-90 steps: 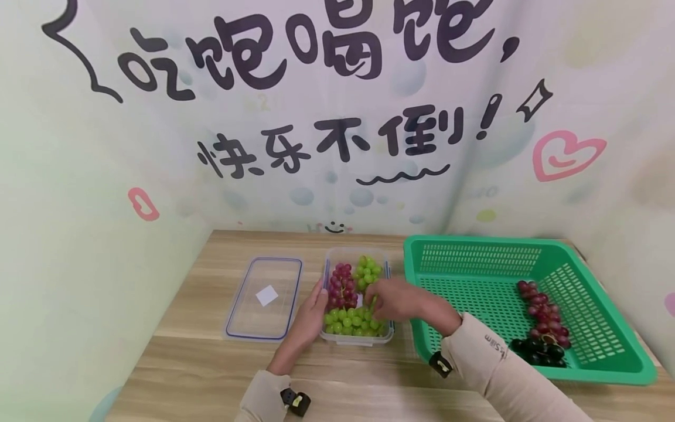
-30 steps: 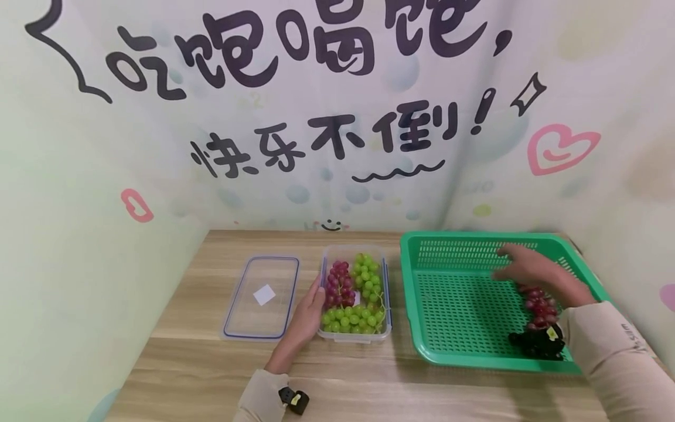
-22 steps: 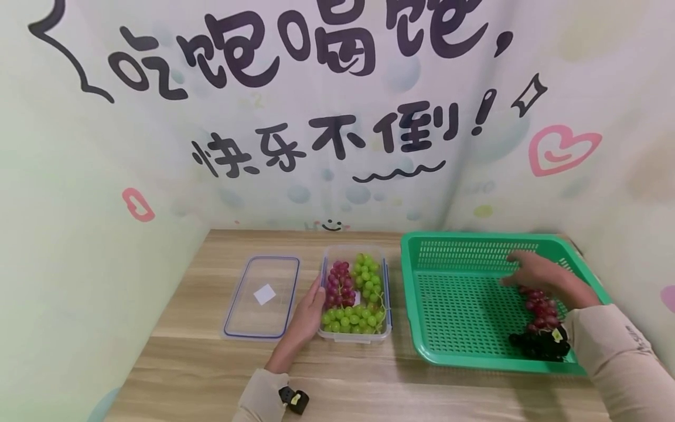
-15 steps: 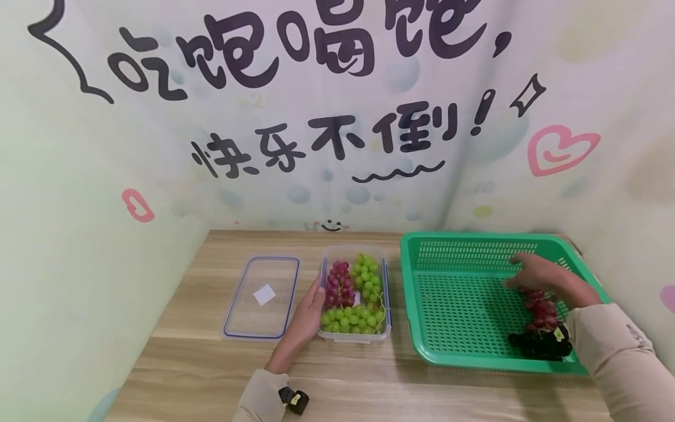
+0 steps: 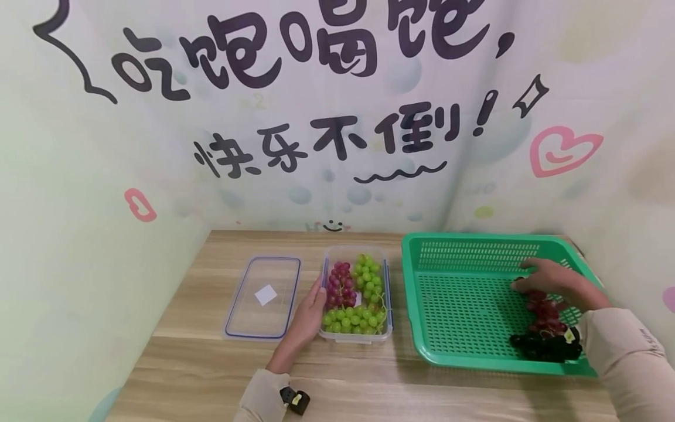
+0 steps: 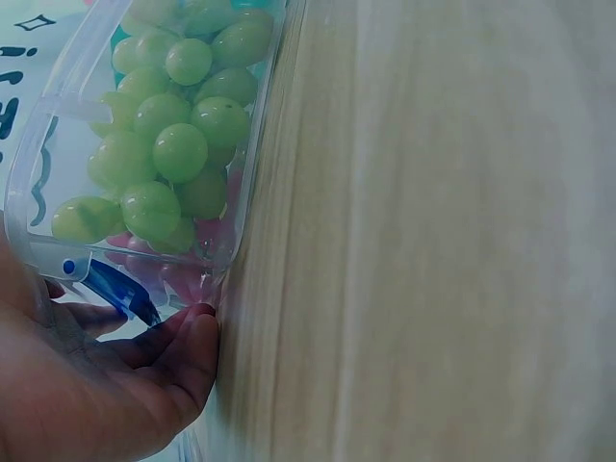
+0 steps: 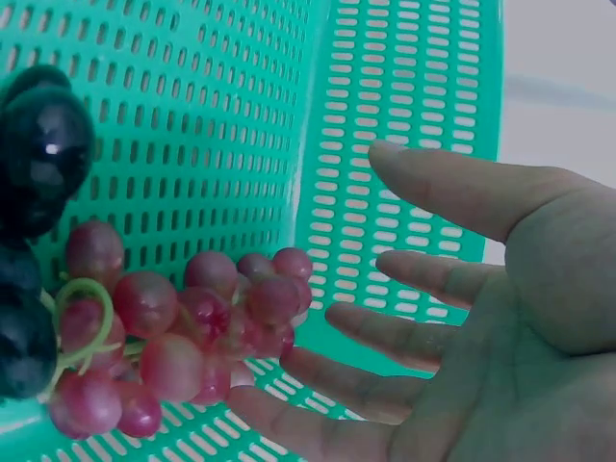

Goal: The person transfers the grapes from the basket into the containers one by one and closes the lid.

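A clear plastic container (image 5: 345,338) holds bunches of green grapes (image 5: 350,319) and one bunch of red grapes (image 5: 341,285). My left hand (image 5: 307,310) holds its left wall; in the left wrist view the fingers curl by the blue clip (image 6: 120,289), low on that side. Over the green basket (image 5: 453,358), my right hand (image 5: 556,281) hovers above another red bunch (image 5: 545,313) and partly hides it. The right wrist view shows its fingers spread, fingertips beside those red grapes (image 7: 173,366). Black grapes (image 7: 43,154) lie against that bunch.
A clear lid (image 5: 263,299) with a blue seal and a white square on it lies left of the container. The wooden table (image 5: 337,381) meets a printed wall hanging (image 5: 327,193) at the back. The basket's raised rim surrounds its grapes.
My right hand has left the green grapes in the container and crossed into the basket. Lately it has shifted slightly right and lower, toward the red bunch. The left hand stays on the container.
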Demonstrator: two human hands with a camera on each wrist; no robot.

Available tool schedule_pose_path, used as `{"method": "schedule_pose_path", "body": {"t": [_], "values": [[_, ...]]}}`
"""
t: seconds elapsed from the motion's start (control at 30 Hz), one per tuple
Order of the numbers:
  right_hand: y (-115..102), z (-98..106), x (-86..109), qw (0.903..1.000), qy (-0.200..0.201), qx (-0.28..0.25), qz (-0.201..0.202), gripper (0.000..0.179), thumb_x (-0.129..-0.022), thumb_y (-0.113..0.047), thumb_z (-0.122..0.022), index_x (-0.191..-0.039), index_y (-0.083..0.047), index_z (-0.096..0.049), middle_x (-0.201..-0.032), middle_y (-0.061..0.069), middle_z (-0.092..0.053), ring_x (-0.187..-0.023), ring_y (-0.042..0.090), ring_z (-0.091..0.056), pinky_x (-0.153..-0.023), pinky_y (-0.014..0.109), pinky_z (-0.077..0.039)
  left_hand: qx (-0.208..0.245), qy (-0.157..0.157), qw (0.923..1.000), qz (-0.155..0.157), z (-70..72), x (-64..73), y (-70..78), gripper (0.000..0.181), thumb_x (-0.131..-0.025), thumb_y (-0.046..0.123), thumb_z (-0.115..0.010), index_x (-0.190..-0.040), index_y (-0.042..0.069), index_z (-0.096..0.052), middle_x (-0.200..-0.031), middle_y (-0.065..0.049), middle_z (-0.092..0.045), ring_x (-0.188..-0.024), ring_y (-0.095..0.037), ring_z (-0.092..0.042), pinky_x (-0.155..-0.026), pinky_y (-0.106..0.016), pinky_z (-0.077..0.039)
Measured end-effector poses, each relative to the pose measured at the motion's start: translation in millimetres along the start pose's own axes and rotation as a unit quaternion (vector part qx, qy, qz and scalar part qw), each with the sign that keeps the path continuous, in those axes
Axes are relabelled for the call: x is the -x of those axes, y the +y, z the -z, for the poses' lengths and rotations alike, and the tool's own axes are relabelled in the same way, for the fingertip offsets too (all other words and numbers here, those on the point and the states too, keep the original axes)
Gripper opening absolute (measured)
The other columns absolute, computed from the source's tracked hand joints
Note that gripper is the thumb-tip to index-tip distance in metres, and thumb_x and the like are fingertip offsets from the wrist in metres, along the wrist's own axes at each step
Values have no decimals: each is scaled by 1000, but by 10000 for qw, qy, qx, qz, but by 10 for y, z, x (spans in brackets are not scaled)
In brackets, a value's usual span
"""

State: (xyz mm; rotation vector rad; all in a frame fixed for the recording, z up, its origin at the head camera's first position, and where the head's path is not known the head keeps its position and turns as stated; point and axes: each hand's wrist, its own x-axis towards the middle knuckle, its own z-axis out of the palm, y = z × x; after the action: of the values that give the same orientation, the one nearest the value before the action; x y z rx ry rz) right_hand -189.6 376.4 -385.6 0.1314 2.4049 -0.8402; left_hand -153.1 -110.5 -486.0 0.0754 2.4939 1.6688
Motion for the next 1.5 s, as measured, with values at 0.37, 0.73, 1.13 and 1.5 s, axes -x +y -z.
{"method": "schedule_pose_path", "body": {"t": [0.37, 0.73, 1.13, 1.5], "values": [[199, 28, 14, 9986, -121, -512, -76, 98, -96, -47, -61, -152, 11, -6, -144, 47, -12, -122, 60, -40, -75, 52, -60, -40, 8, 10000, 52, -3, -2, 13, 53, -110, 31, -24, -160, 15, -17, -163, -15, -21, -149, -39, -21, -121, -56, -18], [287, -15, -48, 9983, -146, -565, -80, 81, -96, -27, -65, -148, 13, -19, -133, 45, -36, -105, 43, -58, -71, 50, -60, -35, 28, 10000, 36, 14, -1, -8, 53, -110, 30, -25, -160, 14, -16, -163, -14, -20, -149, -38, -20, -122, -54, -17], [254, -91, -64, 9963, -258, -785, -256, 83, -91, -12, -69, -152, 7, -17, -117, 30, -50, -91, 27, -62, -70, 46, -62, -1, 23, 10000, 13, 10, -10, 5, 53, -110, 29, -25, -160, 13, -16, -163, -15, -20, -149, -39, -21, -122, -54, -17], [300, -141, -83, 9960, -188, -829, -260, 70, -94, -11, -65, -147, 11, -25, -104, 15, -64, -87, 22, -64, -70, 46, -62, 12, 7, 10000, 15, -3, -14, -10, 53, -110, 30, -25, -160, 14, -17, -163, -16, -21, -149, -40, -21, -121, -55, -18]]}}
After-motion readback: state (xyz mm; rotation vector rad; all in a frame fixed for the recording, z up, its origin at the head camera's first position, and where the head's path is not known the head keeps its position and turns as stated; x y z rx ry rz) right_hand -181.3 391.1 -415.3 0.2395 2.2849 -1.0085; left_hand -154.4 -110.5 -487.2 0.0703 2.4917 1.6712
